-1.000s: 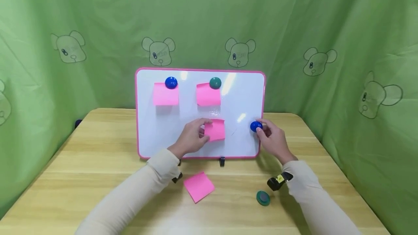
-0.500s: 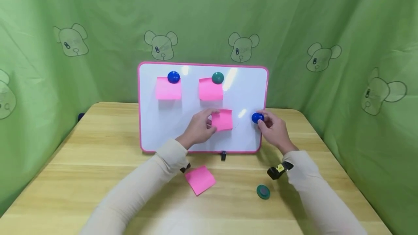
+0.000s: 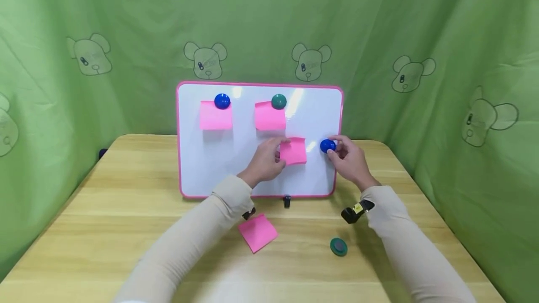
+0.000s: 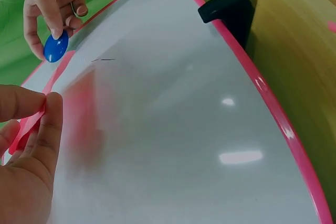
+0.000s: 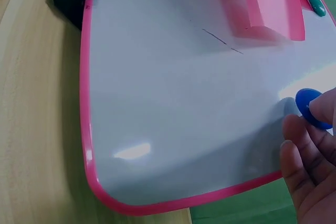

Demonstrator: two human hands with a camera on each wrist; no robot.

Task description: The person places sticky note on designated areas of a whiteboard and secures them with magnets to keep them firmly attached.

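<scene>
My left hand (image 3: 266,162) pinches a pink sticky note (image 3: 294,151) by its left side, in front of the whiteboard (image 3: 236,167). In the left wrist view the note (image 4: 59,72) stands off the board, which mirrors it. My right hand (image 3: 351,161) holds a round blue magnet (image 3: 327,146) between thumb and fingers near the board's right edge. From the right wrist view, the blue magnet (image 5: 310,106) looks apart from the board surface. Higher up, two pink notes hang on the board, one under a blue magnet (image 3: 222,101), the other under a green magnet (image 3: 279,102).
On the wooden table (image 3: 105,228) lie another pink sticky note (image 3: 258,233) and a green magnet (image 3: 338,247), its grey disc facing up. A black foot (image 3: 287,201) supports the board's lower edge. Green curtain (image 3: 261,8) surrounds the table.
My left hand has carried its pink note to the right and up across the board. The blue magnet in my right hand has risen slightly. The head view has shifted a little.
</scene>
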